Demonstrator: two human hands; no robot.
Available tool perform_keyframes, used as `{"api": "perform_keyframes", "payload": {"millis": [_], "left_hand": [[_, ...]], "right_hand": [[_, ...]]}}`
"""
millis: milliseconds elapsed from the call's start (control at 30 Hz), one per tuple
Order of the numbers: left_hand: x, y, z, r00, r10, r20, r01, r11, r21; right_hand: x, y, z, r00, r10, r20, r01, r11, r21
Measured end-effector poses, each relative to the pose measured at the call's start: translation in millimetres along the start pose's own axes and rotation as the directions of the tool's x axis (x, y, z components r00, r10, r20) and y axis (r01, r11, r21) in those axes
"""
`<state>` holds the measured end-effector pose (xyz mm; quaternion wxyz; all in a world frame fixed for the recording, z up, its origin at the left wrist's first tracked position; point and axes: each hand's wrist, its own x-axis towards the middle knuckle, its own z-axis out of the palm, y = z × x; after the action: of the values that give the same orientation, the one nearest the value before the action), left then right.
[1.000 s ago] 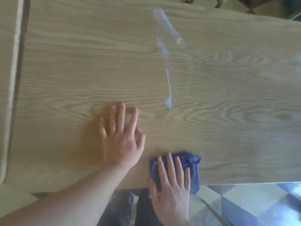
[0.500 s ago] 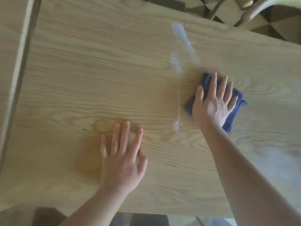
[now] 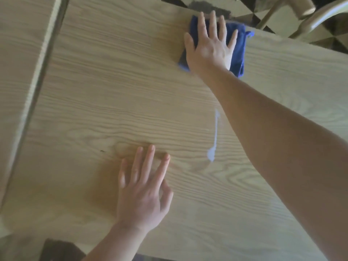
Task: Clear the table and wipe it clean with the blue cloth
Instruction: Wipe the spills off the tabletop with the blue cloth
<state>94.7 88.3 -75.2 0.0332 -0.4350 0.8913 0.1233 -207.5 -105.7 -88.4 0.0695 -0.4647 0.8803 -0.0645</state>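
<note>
The light wooden table [image 3: 105, 95] fills most of the view. My right hand [image 3: 210, 47] lies flat, fingers spread, pressing the folded blue cloth [image 3: 240, 50] onto the table close to its far edge. The cloth shows around my fingers and palm. My left hand [image 3: 144, 191] rests flat on the bare wood near the front edge, fingers apart, holding nothing. A thin pale wet streak [image 3: 214, 140] runs across the wood between the two hands, beside my right forearm.
A wooden chair [image 3: 308, 17] stands past the far edge at the top right, over a patterned floor. A seam with a second wooden surface [image 3: 17, 59] runs down the left side. The table's front edge lies at the bottom.
My right hand has pushed the blue cloth from the near edge across the table to the far edge, wiping away the upper part of the streak. My left hand has stayed in place.
</note>
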Motion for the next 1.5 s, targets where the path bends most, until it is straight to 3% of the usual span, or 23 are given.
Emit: {"api": "perform_keyframes", "payload": {"millis": [167, 367, 600, 833, 1000, 1167, 1267, 1500], "left_hand": [[-0.5, 0.0, -0.6, 1.0, -0.003, 0.0, 0.003, 1.0, 0.027], [0.0, 1.6, 1.5, 1.0, -0.003, -0.007, 0.003, 1.0, 0.022], [-1.9, 1.3, 0.3, 0.998, -0.027, 0.049, 0.025, 0.999, 0.035], [-3.9, 2.5, 4.7, 1.0, -0.032, -0.002, 0.032, 0.999, 0.011], [-4.4, 2.3, 4.4, 0.999, -0.029, 0.017, 0.028, 1.0, 0.008], [-5.2, 1.0, 1.9, 0.999, -0.021, 0.046, 0.019, 0.999, 0.032], [-4.1, 0.4, 1.4, 0.998, -0.024, 0.066, 0.021, 0.999, 0.047], [-4.6, -0.9, 0.8, 0.997, -0.003, 0.076, 0.001, 0.999, 0.037]], "right_hand": [[-4.9, 28.0, -9.0, 0.984, -0.174, 0.041, 0.176, 0.983, -0.045], [-55.3, 82.7, -17.3, 0.999, 0.014, 0.03, -0.014, 1.0, -0.001], [-207.3, 76.8, -6.7, 0.979, 0.202, 0.002, -0.202, 0.978, 0.057], [-389.9, 28.7, 4.1, 0.981, 0.162, 0.102, -0.161, 0.987, -0.018], [-460.8, 8.2, 15.9, 0.984, 0.136, 0.117, -0.134, 0.991, -0.026], [-456.0, 16.9, 15.3, 0.988, 0.107, 0.109, -0.107, 0.994, -0.004], [-417.3, 37.2, 7.1, 0.978, 0.193, 0.081, -0.194, 0.981, -0.003], [-185.9, 98.5, -10.7, 0.895, 0.443, -0.041, -0.441, 0.896, 0.049]]}}
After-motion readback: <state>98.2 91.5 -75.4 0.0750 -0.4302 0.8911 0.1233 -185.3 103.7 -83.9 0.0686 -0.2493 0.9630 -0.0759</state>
